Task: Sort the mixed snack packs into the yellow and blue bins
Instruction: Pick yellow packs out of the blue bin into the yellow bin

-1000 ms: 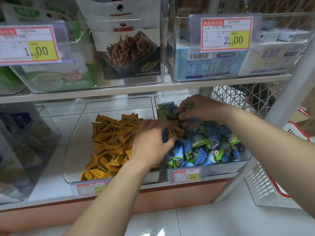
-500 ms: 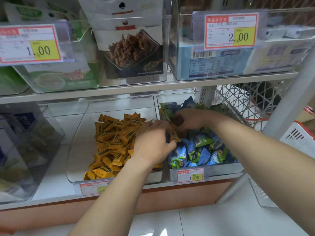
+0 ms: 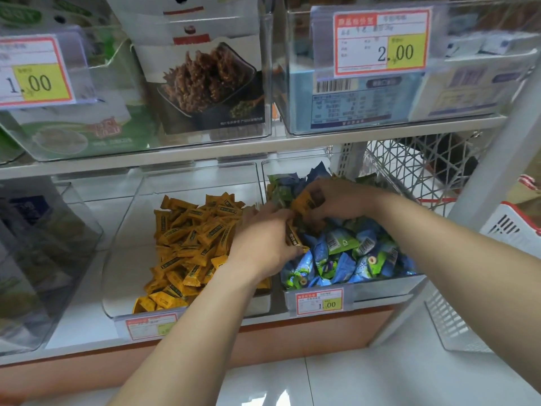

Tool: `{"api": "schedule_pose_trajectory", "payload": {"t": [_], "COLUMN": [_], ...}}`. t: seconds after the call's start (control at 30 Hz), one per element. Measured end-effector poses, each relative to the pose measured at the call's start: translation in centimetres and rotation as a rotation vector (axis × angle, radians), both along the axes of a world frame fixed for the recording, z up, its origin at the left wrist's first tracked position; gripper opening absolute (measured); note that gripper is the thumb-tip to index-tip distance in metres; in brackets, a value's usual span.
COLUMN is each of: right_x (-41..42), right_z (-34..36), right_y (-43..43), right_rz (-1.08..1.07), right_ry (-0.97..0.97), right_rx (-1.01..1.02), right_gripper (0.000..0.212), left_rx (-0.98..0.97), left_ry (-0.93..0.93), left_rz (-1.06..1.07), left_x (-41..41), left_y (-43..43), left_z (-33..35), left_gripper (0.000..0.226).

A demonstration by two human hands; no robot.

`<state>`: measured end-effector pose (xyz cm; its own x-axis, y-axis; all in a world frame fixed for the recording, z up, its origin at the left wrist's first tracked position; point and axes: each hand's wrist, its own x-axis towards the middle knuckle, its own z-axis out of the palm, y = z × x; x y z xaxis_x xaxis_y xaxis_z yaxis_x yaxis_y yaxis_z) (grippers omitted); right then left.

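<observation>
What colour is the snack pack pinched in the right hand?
A yellow pack with a dark label, in the right hand; head view.

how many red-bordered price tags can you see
4 red-bordered paper price tags: upper shelf, left tag and right tag; lower shelf, left tag and right tag. Others may be hidden.

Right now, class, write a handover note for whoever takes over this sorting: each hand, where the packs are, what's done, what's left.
Left hand grips stray yellow packs above the blue bin's left edge.
Right hand pinches a single yellow pack over the same bin, which holds blue and green packs.
Done: the yellow bin shows only a yellow pile.
Left: move the held strays into the yellow bin; more may hide under the hands.
</observation>
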<state>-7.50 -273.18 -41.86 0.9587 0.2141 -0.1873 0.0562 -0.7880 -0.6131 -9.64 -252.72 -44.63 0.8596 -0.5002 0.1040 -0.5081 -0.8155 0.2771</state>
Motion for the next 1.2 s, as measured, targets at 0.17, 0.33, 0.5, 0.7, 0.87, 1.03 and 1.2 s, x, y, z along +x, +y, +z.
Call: {"api": "schedule_pose_trajectory", "payload": {"t": [0.17,0.33,0.5,0.7,0.87,1.03,1.2], "right_x": [-1.3,-2.8,-3.3,-2.0,-1.4,-0.8,0.7], "right_z": [0.1,1.4,2.5,1.9,1.3,1.5,1.2], "right_y": [-0.7,0.5,3.9,8.9,12.3,11.1,3.7], "right_rz": [-0.220,-0.281,-0.215,-0.332,-0.276,-0.125,-0.299], "right_ry": [-0.199,-0.272,-0.158,-0.193,-0.328,-0.173,-0.404], "right_rx": [0.230,0.505,0.730,0.611,0.370,0.301,0.107], "right_gripper": [0.039,0.025,0.026,0.038,0.022,0.057,0.013], "left_rx": [-0.321,-0.759,-1.227,-1.419,-1.320,-1.061,-0.432], "left_ry": [-0.049,0.015,0.384,0.484,0.464,0.293,0.083], "left_rz": [0.021,0.169,0.162,0.354,0.421,0.498,0.378], "left_x": [-0.1,-0.4,-0.8,-0.4,0.2,1.2,1.7], "left_y": [0.4,0.8,1.6,3.9,5.7,7.8,8.6], "left_z": [-0.1,1.4,1.9,2.2,1.5,0.6,-0.1], "left_gripper": [0.053,0.041,0.026,0.012,0.036,0.025,0.051]}}
